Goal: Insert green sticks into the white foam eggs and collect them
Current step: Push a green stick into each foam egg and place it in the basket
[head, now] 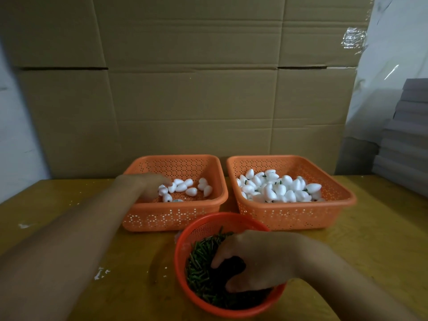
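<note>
Three baskets on the yellow table (69, 239), all toward its far-middle. Two orange rectangular ones sit side by side near the far edge, close but whether touching: can't tell. Left basket (173, 218): approx a dozen plain white foam eggs (185, 187) scattered on its floor, mostly toward the middle and near wall. Right basket (294, 218): heaped w/ eggs that carry green sticks (280, 188); dark green stubs show between the white.

Round red basket (183, 269) sits nearer me, just in front of the gap btwn the two orange ones, holding a loose pile of short green sticks (199, 258).

My left hand (148, 185) reaches over the near-left wall of the left basket, down among the eggs at its left side. Motion blur; fingers look bent downward, but whether they pinch an egg: can't tell.

My right hand (257, 260) is inside the red basket, fingers curled down into the stick pile, thumb tucked under. Closed on sticks or only digging: can't tell, fingertips buried in shadow.

Flattened cardboard sheet (196, 89) stands behind the baskets. White crumbs (100, 273) on the table near my left forearm.
</note>
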A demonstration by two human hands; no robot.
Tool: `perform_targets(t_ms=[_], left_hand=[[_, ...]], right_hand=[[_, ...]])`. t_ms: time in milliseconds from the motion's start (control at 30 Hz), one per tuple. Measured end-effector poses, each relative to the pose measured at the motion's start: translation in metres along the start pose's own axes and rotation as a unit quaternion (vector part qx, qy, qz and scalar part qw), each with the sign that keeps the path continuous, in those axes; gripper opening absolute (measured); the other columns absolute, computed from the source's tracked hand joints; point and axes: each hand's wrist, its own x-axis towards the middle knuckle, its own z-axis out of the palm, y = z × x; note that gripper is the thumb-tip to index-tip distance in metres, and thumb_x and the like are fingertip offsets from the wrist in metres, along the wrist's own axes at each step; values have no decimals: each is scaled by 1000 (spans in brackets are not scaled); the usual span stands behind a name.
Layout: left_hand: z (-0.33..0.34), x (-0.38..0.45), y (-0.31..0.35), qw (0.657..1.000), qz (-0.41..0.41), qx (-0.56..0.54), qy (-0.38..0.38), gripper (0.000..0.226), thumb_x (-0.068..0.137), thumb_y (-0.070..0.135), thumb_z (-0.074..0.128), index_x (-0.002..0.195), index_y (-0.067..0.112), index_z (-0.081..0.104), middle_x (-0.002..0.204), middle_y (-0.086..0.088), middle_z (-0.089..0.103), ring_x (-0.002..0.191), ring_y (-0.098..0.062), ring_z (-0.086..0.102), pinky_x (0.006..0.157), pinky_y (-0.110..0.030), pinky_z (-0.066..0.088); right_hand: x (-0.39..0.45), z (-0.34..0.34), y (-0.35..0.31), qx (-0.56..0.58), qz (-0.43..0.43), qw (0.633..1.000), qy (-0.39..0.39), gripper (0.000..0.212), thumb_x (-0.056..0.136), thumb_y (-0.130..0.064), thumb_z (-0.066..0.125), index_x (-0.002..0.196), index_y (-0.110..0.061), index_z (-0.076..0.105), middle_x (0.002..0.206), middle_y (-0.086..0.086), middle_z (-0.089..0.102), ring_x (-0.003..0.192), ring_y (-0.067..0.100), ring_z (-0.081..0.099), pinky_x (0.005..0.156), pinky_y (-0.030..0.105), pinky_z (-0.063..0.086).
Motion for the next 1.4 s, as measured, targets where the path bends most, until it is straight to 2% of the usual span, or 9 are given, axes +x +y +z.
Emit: perform_targets(t_ms=[100, 200, 433, 533, 667, 800, 900, 1067, 1400], left_hand=[[0, 6, -1, 998, 5, 61, -24, 23, 101, 26, 53, 120, 33, 63, 132, 0, 58, 117, -21, 57, 101, -35, 45], [0, 7, -5, 995, 13, 102, -15, 15, 98, 21, 55, 95, 32, 65, 116, 0, 64, 109, -23, 61, 98, -40, 49], [1, 12, -20, 992, 18, 128, 6, 17, 96, 23, 62, 82, 33, 66, 151, 4, 50, 139, -19, 45, 111, -44, 41], [1, 11, -22, 996, 34, 76, 45, 18, 95, 22, 61, 79, 28, 67, 141, 3, 60, 131, -18, 54, 107, -42, 45], [-6, 3, -15, 977, 68, -45, 197, 13, 95, 27, 64, 96, 17, 73, 97, -3, 75, 87, -21, 71, 81, -37, 57], [-2, -27, 0, 922, 135, -213, 295, 8, 92, 31, 70, 100, 31, 69, 100, 13, 71, 92, -3, 69, 78, -29, 57], [7, -51, 19, 887, 205, -279, 305, 16, 85, 25, 78, 95, 34, 69, 96, 17, 73, 91, 2, 70, 77, -18, 56], [17, -78, 47, 867, 273, -309, 281, 31, 75, 21, 89, 94, 37, 71, 99, 16, 73, 95, -5, 70, 77, -20, 58], [27, -90, 57, 862, 272, -339, 261, 36, 69, 36, 87, 103, 36, 73, 106, 14, 73, 97, -10, 70, 85, -30, 59]], right_hand=[[0, 0, 1, 1, 0, 1000, -1, 48, 93, -42, 64, 139, -38, 52, 143, -14, 49, 128, 10, 48, 102, 32, 43], [1, 1, 1, -6, 2, 1000, 1, 48, 93, -43, 64, 139, -38, 52, 143, -12, 50, 128, 12, 49, 103, 34, 44], [2, 1, 2, -6, 5, 1000, 1, 48, 92, -44, 65, 138, -38, 53, 140, -11, 52, 126, 13, 50, 104, 38, 45], [2, 1, 4, -2, 6, 1000, 0, 47, 92, -45, 64, 137, -38, 53, 139, -11, 52, 125, 13, 51, 103, 38, 45], [2, 1, 5, 1, 7, 1000, 0, 46, 93, -45, 63, 137, -39, 53, 139, -12, 52, 124, 12, 51, 101, 34, 45], [2, 2, 5, -5, 5, 1000, 5, 46, 94, -44, 63, 138, -37, 53, 140, -11, 52, 125, 12, 50, 103, 33, 43], [2, 2, 4, -5, 4, 1000, 5, 46, 94, -43, 62, 139, -37, 53, 141, -10, 51, 126, 13, 50, 104, 34, 43], [2, 2, 4, -4, 5, 1000, 5, 46, 94, -43, 63, 138, -37, 53, 141, -10, 51, 127, 13, 49, 105, 37, 43], [4, 3, 6, -10, 3, 1000, 10, 44, 95, -42, 62, 138, -37, 54, 139, -9, 53, 124, 13, 51, 104, 36, 44]])
